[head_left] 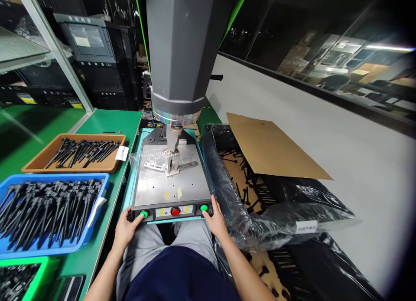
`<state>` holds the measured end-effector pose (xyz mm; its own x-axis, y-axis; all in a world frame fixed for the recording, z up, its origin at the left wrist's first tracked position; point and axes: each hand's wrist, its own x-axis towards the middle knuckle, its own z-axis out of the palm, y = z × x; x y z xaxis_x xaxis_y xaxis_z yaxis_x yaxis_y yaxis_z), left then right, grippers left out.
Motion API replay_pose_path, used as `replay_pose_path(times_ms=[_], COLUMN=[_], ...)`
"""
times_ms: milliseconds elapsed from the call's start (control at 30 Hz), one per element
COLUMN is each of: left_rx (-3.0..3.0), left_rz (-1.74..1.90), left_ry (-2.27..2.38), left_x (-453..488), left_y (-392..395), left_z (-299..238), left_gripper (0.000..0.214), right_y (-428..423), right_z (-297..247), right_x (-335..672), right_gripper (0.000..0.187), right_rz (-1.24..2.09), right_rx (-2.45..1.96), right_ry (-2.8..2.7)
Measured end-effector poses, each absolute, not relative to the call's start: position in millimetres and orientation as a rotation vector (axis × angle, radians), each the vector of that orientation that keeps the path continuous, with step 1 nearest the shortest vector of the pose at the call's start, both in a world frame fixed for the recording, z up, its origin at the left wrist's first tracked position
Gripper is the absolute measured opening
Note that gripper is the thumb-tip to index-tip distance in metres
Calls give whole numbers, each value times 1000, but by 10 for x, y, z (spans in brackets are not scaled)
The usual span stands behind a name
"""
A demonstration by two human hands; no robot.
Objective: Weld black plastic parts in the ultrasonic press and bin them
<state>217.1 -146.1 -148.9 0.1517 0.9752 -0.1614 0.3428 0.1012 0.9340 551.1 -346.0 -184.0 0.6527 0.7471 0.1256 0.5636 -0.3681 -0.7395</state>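
Note:
My left hand (126, 228) rests at the left front corner of the machine base (156, 192), with its thumb on the left green button (143, 214). At the right front corner, my right hand (217, 220) has its thumb on the other green button (203, 207) and its fingers along the side. Neither hand holds a loose thing. A red button (175, 211) sits between them. Above the metal plate, the machine's metal horn (173, 138) reaches down to a small fixture (171, 162). Clear plastic film (152, 158) lies about the fixture; any part in it is hard to make out.
On the left green bench, a brown tray (29, 166) and a blue tray (105, 184) hold many black ribbed stems. A green tray (42, 270) and a phone (73, 288) lie nearer. At right stands a plastic-lined box (224, 184) of black parts under cardboard (276, 145).

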Motion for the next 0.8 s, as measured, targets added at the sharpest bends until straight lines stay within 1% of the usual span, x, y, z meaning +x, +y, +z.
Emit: replay_pose_path(times_ms=[100, 167, 233, 333, 400, 533, 600, 733, 800], left_rx=[1431, 1432, 1406, 1293, 1139, 764, 638, 499, 414], left_rz=[913, 1061, 1149, 1110, 1052, 914, 873, 821, 807], left_ry=[1495, 1532, 1424, 1182, 1058, 860, 788, 687, 630], left_x=[2209, 2288, 2426, 2733, 2968, 3382, 3533, 3739, 3805], left_y=[-1488, -1511, -1519, -1475, -1410, -1234, -1136, -950, -871], left_z=[-1330, -1187, -1046, -879, -795, -633, -555, -428, -380], left_gripper=[63, 54, 39, 23, 22, 28, 28, 24, 23], right_y=[-3463, -3458, -3451, -3446, -3450, -3455, -3430, -3241, -3069], right_z=[-1813, -1808, -1814, -1830, -1832, -1757, -1652, -1328, -1157], right_x=[5508, 5504, 5500, 5499, 5506, 5552, 5577, 5535, 5449], right_gripper=[77, 77, 77, 77, 76, 69, 60, 41, 36], right_rz=[304, 315, 319, 305, 298, 318, 307, 148, 217], right_rx=[-2075, -2078, -2083, -2082, -2070, -2007, -1991, -1880, -1733], right_ry=[-1015, -1003, -990, -980, -976, -962, -923, -844, -828])
